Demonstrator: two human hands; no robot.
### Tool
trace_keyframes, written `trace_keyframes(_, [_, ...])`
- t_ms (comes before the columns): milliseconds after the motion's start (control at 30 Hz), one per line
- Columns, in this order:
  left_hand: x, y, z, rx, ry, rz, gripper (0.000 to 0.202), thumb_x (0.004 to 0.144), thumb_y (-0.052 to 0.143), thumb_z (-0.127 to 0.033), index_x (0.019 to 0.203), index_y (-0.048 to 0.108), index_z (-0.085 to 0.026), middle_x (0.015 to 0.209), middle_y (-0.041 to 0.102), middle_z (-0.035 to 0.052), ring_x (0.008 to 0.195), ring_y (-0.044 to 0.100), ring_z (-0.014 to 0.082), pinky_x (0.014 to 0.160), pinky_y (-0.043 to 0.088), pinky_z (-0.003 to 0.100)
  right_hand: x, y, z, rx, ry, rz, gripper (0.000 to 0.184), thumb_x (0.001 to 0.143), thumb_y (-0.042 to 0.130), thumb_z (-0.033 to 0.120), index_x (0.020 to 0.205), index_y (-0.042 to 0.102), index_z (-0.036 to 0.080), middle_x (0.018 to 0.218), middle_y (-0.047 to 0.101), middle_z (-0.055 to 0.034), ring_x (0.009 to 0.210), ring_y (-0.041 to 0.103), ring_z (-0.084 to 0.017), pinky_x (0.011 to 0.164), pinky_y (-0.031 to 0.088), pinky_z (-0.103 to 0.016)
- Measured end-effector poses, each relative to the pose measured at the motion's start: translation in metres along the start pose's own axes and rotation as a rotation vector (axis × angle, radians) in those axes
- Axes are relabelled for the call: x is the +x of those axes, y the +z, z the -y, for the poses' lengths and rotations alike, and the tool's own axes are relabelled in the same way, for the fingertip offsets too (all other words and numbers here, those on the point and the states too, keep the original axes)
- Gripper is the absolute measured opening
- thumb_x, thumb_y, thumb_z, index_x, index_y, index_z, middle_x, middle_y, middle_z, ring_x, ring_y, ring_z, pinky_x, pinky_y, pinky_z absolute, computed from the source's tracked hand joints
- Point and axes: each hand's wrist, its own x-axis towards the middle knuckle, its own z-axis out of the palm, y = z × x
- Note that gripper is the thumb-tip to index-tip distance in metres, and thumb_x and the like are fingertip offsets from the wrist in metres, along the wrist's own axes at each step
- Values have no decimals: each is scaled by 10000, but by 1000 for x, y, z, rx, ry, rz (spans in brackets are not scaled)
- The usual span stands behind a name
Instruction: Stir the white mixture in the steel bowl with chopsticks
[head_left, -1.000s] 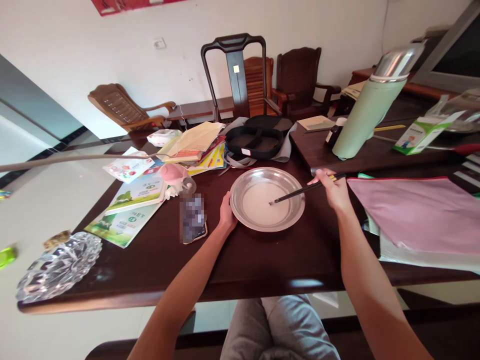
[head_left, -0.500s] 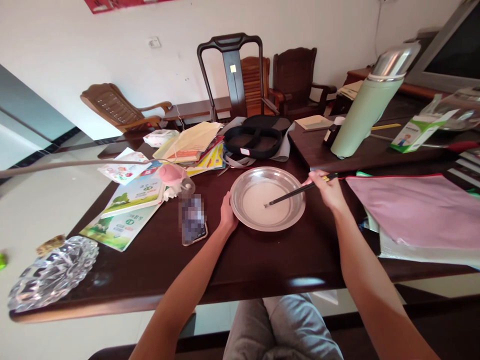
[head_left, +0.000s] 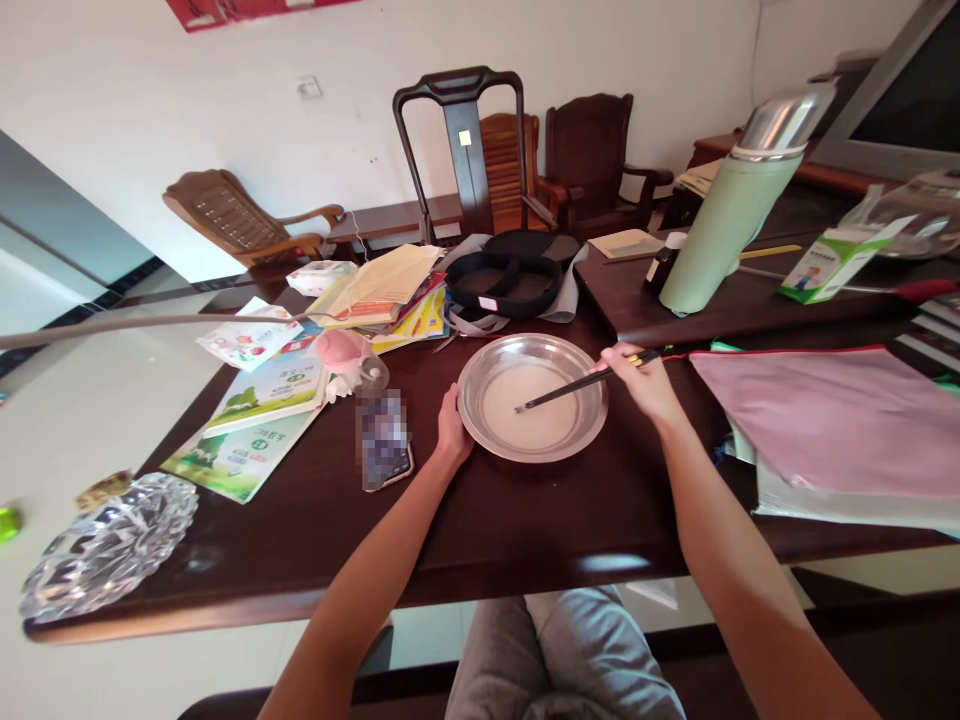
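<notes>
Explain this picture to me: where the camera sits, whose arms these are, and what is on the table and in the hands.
There is no machine here. The camera is worn on a person's head and looks forward and down, so the two bare arms are that person's own. The left hand rests against the rim of a round metal plate with pale liquid in it. The right hand holds dark chopsticks with their tips in the plate. All this lies on a dark wooden table. Left of the plate lie a phone, books and a glass ashtray; to the right, a green flask and a pink folder.
</notes>
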Motion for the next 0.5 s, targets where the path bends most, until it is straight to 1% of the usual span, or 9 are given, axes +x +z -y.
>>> trace_keyframes(67, [1,0,1,2,4,9,292,840,778,-383,664,635,-199,626,646,-20,650,625,170,733,529,283,-1,4,1,-25,-18,25,510,792,780,761,696,752,262,723,785,-33,731,746,-237,790,585,-386])
trace_keyframes(100, [1,-1,1,4,9,11,291,839,778,-389,669,638,-199,632,651,-18,661,630,175,741,533,287,-1,3,0,-40,-27,1,507,791,782,760,703,752,261,738,791,-32,747,749,-238,798,584,-387])
trace_keyframes(167, [2,-2,2,15,17,10,293,829,787,-403,679,641,-199,642,656,-17,677,633,180,742,533,291,1,-4,-2,-50,-32,-98,518,800,771,763,682,732,261,723,783,-26,741,744,-233,807,580,-389])
trace_keyframes(200, [3,-3,2,21,19,9,298,820,796,-414,685,641,-199,645,656,-19,680,632,180,742,533,292,2,-8,-3,-42,-28,-149,528,807,763,765,659,713,261,696,769,-21,716,737,-229,807,579,-391])
trace_keyframes(267, [5,-4,3,28,21,7,308,802,812,-430,693,638,-200,646,653,-23,676,626,178,747,536,295,3,-14,-6,-14,-18,-193,554,818,744,772,616,674,262,628,728,-14,654,717,-225,788,583,-399])
trace_keyframes(300, [5,-5,3,28,20,5,312,795,817,-432,693,636,-200,644,650,-25,673,623,176,749,537,295,4,-15,-6,-10,-15,-180,560,821,739,774,605,665,263,610,716,-15,637,711,-226,777,586,-402])
trace_keyframes(367, [6,-7,3,26,17,7,314,784,826,-433,691,637,-200,638,644,-27,672,626,175,754,541,294,2,-10,-4,-21,-10,-99,551,820,742,771,614,674,265,620,727,-25,650,717,-235,767,593,-403])
trace_keyframes(433, [7,-7,3,25,16,15,319,774,834,-434,686,638,-200,633,640,-28,671,630,173,755,545,292,0,-1,-1,-32,-11,1,529,816,749,767,660,710,263,675,761,-33,704,739,-243,782,599,-400])
trace_keyframes(500, [7,-7,3,27,21,25,318,774,834,-435,683,641,-200,630,642,-27,671,631,171,750,548,288,-1,4,1,-41,-24,47,520,807,758,768,702,734,259,724,783,-35,748,753,-245,801,600,-396])
